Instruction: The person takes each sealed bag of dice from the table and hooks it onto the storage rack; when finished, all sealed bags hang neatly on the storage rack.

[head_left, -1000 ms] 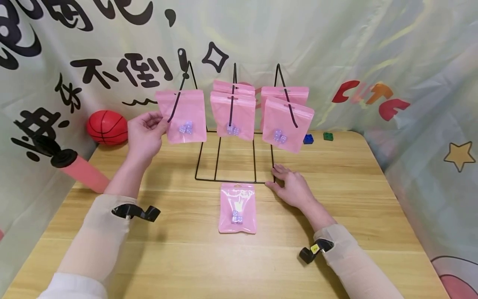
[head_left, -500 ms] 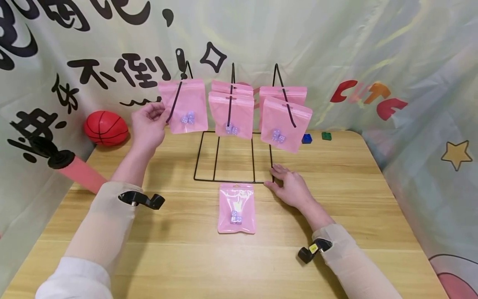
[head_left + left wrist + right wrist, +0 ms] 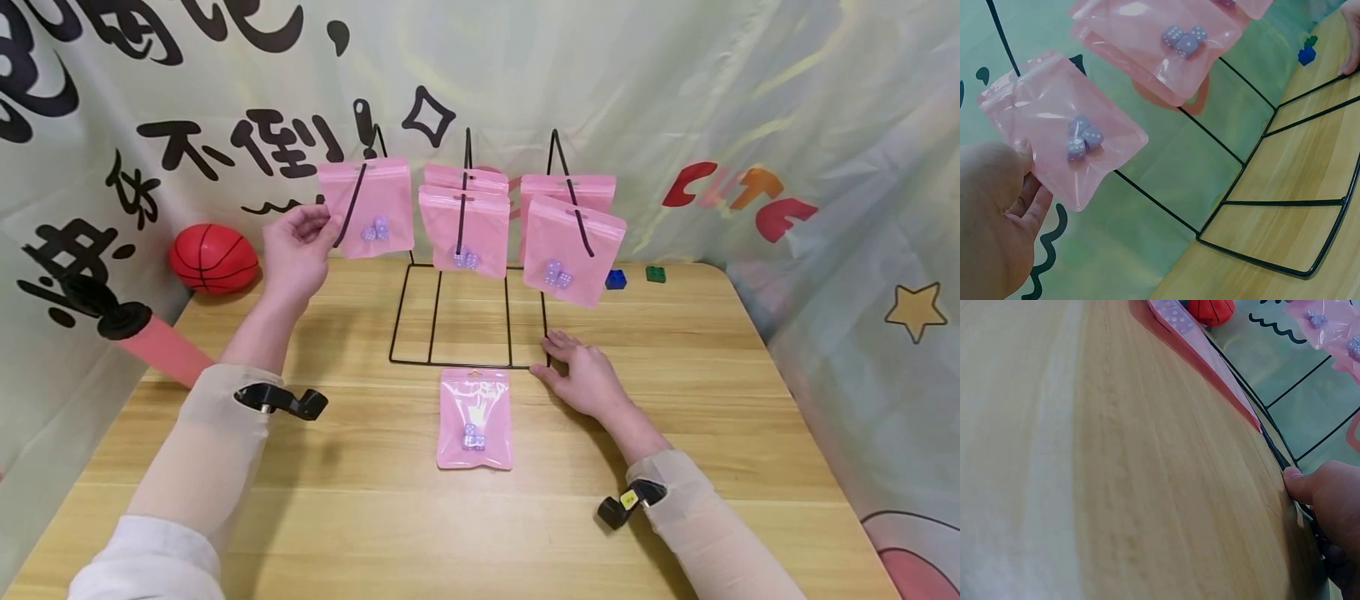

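Observation:
My left hand (image 3: 296,254) pinches the lower left edge of a pink zip bag (image 3: 384,200) with small purple dice inside. That bag sits on the left hook of a black wire rack (image 3: 470,365), the hook's front wire passing before it; the left wrist view shows the thumb at the bag's edge (image 3: 1054,134). On the middle and right hooks hang more pink bags (image 3: 480,221) of dice. My right hand (image 3: 588,375) rests at the rack's front right base corner, fingers extended, thumb touching the wire. Another pink dice bag (image 3: 457,408) lies flat before the rack.
A red ball (image 3: 213,258) with basketball lines and a pink cylinder with a black top (image 3: 165,346) stand at the left. Blue (image 3: 616,279) and green (image 3: 656,273) toy bricks lie at the back right. A printed curtain (image 3: 675,92) surrounds the wooden table (image 3: 555,533).
My left hand has risen slightly, and the bag it pinches has moved up and back along the left hook. The right hand keeps its place at the rack's base.

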Demonstrator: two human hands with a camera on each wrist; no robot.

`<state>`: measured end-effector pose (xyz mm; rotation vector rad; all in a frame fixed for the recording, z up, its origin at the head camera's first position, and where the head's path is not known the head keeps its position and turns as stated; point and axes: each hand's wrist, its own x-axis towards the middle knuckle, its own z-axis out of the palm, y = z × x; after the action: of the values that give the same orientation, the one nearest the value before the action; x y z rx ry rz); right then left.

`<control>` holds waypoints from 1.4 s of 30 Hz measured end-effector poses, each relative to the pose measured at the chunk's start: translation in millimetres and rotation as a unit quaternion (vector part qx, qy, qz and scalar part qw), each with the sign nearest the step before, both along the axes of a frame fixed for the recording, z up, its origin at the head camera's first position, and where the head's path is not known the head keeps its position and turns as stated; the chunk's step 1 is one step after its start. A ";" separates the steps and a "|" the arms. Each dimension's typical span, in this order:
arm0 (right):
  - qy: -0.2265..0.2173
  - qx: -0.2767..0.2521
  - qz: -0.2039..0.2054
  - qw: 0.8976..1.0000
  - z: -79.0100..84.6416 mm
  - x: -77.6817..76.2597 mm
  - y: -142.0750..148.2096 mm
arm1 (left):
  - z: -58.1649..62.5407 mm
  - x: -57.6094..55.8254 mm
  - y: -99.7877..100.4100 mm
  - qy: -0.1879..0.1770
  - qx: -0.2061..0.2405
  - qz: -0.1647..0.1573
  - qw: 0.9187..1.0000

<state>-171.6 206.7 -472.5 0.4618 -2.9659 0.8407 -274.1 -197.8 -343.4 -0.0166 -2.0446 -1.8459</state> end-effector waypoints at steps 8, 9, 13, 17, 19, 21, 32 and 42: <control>0.000 0.000 0.001 1.000 -1.2 0.3 0.4 | -2.2 12.2 -15.0 -0.015 0.014 -0.030 0.999; 0.000 -0.001 -0.001 1.000 -1.2 0.2 0.3 | -2.2 15.3 -17.1 -0.026 0.006 -0.030 0.999; -0.002 -0.004 -0.003 1.000 -1.6 -0.2 0.7 | -4.8 29.5 -26.3 -0.081 -0.039 -0.033 0.995; -0.004 -0.003 0.000 1.000 -1.3 -0.4 0.6 | -16.6 46.8 -33.6 -0.129 -0.079 -0.064 0.986; -0.003 -0.003 0.003 1.000 -1.0 -0.3 0.7 | -24.1 56.3 -34.3 -0.147 -0.089 -0.086 0.981; -0.002 -0.005 0.005 1.000 -0.8 -0.4 0.7 | -30.5 66.1 -33.3 -0.161 -0.092 -0.110 0.977; 0.001 -0.004 0.006 1.000 -0.3 -1.3 1.3 | -52.8 106.2 -11.8 -0.207 -0.106 -0.191 0.954; 0.001 0.000 0.007 1.000 0.9 -2.0 0.3 | -88.2 128.0 17.3 -0.262 -0.108 -0.245 0.927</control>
<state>-173.6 207.0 -471.6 0.4832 -2.9645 0.8415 -146.1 -180.5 -431.6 -0.1154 -2.8202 -2.0565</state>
